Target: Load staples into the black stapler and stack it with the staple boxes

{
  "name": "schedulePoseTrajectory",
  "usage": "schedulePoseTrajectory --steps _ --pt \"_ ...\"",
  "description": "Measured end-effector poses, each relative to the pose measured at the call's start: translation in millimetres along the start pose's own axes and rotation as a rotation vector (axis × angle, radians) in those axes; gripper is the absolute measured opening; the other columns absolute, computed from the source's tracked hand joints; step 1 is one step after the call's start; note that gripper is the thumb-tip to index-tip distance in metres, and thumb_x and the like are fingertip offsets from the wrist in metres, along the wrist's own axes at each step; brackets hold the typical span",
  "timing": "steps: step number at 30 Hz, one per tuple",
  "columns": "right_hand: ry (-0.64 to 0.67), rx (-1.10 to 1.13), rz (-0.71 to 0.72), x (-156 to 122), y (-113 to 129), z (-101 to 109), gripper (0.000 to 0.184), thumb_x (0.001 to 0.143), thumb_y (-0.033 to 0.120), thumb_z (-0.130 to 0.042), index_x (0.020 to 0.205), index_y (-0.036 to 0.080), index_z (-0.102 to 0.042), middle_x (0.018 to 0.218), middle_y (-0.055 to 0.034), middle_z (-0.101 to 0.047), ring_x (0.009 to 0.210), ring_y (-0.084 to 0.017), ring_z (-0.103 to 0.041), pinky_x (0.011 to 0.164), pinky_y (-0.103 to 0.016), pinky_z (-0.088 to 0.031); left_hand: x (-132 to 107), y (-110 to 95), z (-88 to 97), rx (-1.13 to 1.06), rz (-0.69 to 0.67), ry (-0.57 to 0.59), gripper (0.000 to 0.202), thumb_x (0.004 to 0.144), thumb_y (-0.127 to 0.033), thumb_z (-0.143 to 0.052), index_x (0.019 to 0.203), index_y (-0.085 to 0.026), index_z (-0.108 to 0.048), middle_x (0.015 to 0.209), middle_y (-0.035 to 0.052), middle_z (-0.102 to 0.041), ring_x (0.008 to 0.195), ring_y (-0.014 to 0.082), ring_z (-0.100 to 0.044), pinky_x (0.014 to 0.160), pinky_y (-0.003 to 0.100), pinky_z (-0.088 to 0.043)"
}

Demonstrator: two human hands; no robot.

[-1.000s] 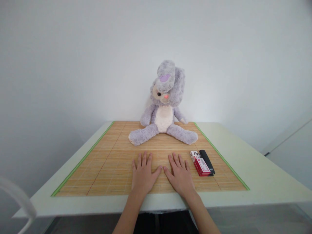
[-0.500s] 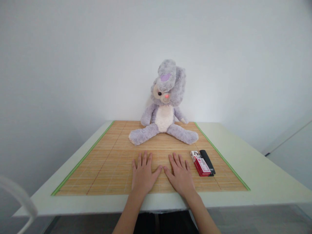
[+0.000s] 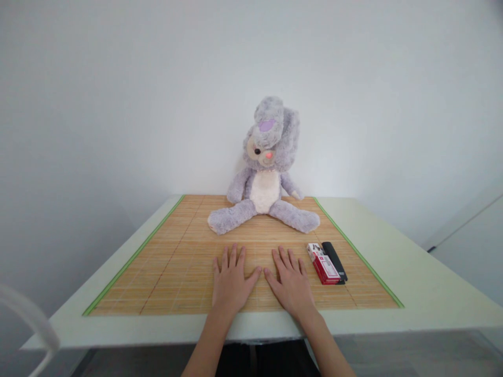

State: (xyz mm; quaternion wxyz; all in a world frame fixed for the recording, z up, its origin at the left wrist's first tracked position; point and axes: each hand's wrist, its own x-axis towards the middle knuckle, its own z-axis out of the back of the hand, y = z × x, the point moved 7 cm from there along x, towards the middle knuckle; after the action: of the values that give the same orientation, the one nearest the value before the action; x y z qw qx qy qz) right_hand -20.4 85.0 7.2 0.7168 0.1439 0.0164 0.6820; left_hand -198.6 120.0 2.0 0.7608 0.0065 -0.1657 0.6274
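My left hand (image 3: 232,283) lies flat on the bamboo mat (image 3: 173,262), palm down with fingers spread. My right hand (image 3: 290,283) rests the same way beside it, the two thumb tips almost meeting. Neither holds anything. Just right of my right hand are small red and white boxes (image 3: 327,269), close together. Against their right side lies a black stapler (image 3: 335,261), partly hidden by the boxes. Beyond both hands sits a grey-lilac plush rabbit (image 3: 265,191), legs spread, one ear flopped over its face.
Green edging borders the mat on both sides. The white table (image 3: 393,251) reaches back to a pale wall (image 3: 118,94) behind the rabbit. A blurred white curved object (image 3: 35,319) intrudes at the lower left.
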Motion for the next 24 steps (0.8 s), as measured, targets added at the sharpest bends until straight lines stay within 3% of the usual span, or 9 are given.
schedulePoseTrajectory --steps 7,9,12,15,18,21,23,24 --pt "-0.003 0.062 -0.014 0 1 2 0.065 0.102 0.055 -0.042 0.161 0.026 -0.036 0.170 -0.0046 -0.029 0.159 -0.031 -0.019 0.128 -0.055 -0.012 -1 -1 0.6 0.003 0.008 0.007 0.074 0.098 -0.067 -0.035 0.160 -0.026 -0.035 0.171 0.0081 -0.026 0.158 0.0374 -0.016 0.125 0.064 -0.012" --pt "-0.024 0.151 0.004 -2 1 12 0.064 0.102 0.052 -0.042 0.159 0.024 -0.040 0.167 -0.0052 -0.036 0.158 -0.028 -0.024 0.128 -0.052 -0.018 -4 -5 0.1 -0.003 0.030 0.003 0.072 0.100 -0.064 -0.032 0.160 -0.025 -0.035 0.171 0.0086 -0.026 0.159 0.0368 -0.016 0.126 0.064 -0.011" --pt "-0.160 0.281 0.044 -8 -11 45 0.062 0.102 0.049 -0.041 0.157 0.021 -0.042 0.163 -0.0059 -0.043 0.156 -0.024 -0.029 0.128 -0.047 -0.024 -11 -19 -2.3 -0.037 0.078 -0.010 0.073 0.101 -0.062 -0.028 0.161 -0.020 -0.035 0.171 0.0110 -0.024 0.159 0.0371 -0.013 0.126 0.064 -0.009" --pt "-0.358 0.360 0.001 -16 -52 83 0.062 0.101 0.050 -0.039 0.154 0.020 -0.046 0.161 -0.0089 -0.045 0.154 -0.024 -0.033 0.127 -0.045 -0.029 -20 -54 -8.3 -0.157 -0.012 0.040 0.091 0.094 -0.073 -0.036 0.163 -0.015 -0.026 0.172 0.0133 -0.019 0.160 0.0366 -0.009 0.128 0.061 -0.007" --pt "-0.504 0.390 -0.159 -27 -117 99 0.066 0.098 0.054 -0.040 0.152 0.016 -0.046 0.157 -0.0135 -0.050 0.149 -0.028 -0.042 0.125 -0.047 -0.031 -29 -105 -14.8 -0.345 -0.221 0.148 0.118 0.080 -0.085 -0.050 0.166 -0.014 -0.012 0.173 0.0111 -0.013 0.161 0.0318 -0.009 0.131 0.053 -0.009" --pt "-0.505 0.440 -0.362 -37 -182 85 0.076 0.095 0.059 -0.042 0.156 0.014 -0.041 0.152 -0.0171 -0.055 0.140 -0.031 -0.053 0.121 -0.048 -0.038 -32 -148 -21.5 -0.489 -0.330 0.232 0.124 0.074 -0.085 -0.059 0.166 -0.016 -0.012 0.173 0.0103 -0.012 0.161 0.0299 -0.010 0.132 0.049 -0.010" --pt "-0.400 0.553 -0.396 -40 -209 64 0.076 0.095 0.058 -0.040 0.158 0.015 -0.038 0.147 -0.0165 -0.060 0.131 -0.028 -0.062 0.115 -0.043 -0.046 -28 -170 -26.4 -0.550 -0.344 0.254 0.126 0.072 -0.082 -0.064 0.166 -0.015 -0.012 0.173 0.0116 -0.014 0.160 0.0306 -0.012 0.133 0.050 -0.008" --pt "-0.367 0.570 -0.379 -41 -216 57 0.073 0.095 0.057 -0.039 0.155 0.015 -0.044 0.146 -0.0156 -0.061 0.131 -0.027 -0.062 0.114 -0.042 -0.047 -26 -178 -28.3 -0.575 -0.343 0.254 0.127 0.071 -0.080 -0.066 0.166 -0.015 -0.012 0.173 0.0123 -0.015 0.160 0.0309 -0.013 0.133 0.050 -0.008"
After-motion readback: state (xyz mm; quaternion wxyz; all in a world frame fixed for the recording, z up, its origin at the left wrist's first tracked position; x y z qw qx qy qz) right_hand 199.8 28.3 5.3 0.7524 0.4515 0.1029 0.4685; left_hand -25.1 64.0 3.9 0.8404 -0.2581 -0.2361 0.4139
